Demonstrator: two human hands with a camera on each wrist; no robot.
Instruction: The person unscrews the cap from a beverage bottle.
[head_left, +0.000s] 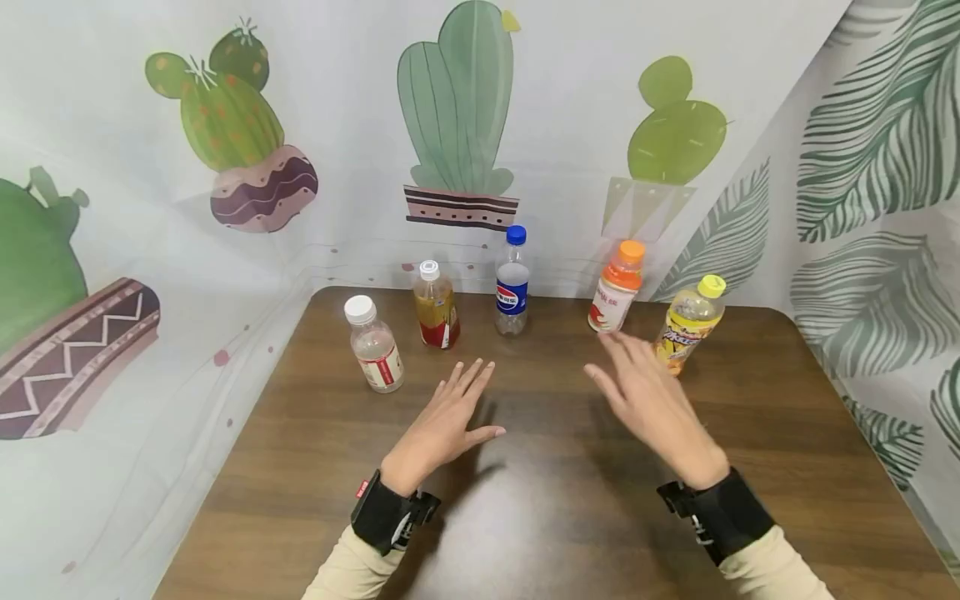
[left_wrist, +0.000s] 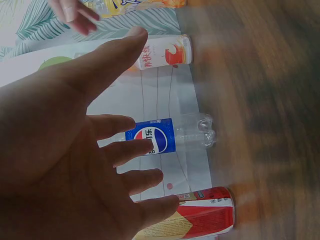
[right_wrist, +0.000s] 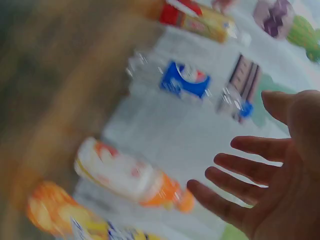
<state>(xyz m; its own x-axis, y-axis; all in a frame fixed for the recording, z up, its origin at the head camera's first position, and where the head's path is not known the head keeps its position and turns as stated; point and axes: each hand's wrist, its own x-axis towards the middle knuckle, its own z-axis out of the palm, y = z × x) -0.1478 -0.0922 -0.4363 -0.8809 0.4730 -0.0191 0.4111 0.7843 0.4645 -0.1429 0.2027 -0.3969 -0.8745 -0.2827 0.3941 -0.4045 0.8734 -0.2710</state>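
My left hand [head_left: 442, 425] hovers above the table with its fingers spread and nothing held. The closest bottles to it are the white-capped one with a red and white label [head_left: 382, 364] and the one with a red and gold label [head_left: 437, 317]. My right hand [head_left: 648, 400], also empty with fingers extended, is over the table at the right. It partly covers the yellow-capped bottle [head_left: 686, 329] in the head view. Just beyond its fingertips stands an orange-capped bottle with a white label [head_left: 611, 302]. Between the hands, farther back, stands a blue-capped Pepsi bottle [head_left: 512, 292].
The bottles stand upright in a loose arc along the back of the brown wooden table [head_left: 525, 517]. Behind them hangs a pale cloth [head_left: 345, 167] printed with cacti and leaves. A black strap with a camera [head_left: 390, 512] sits on each wrist.
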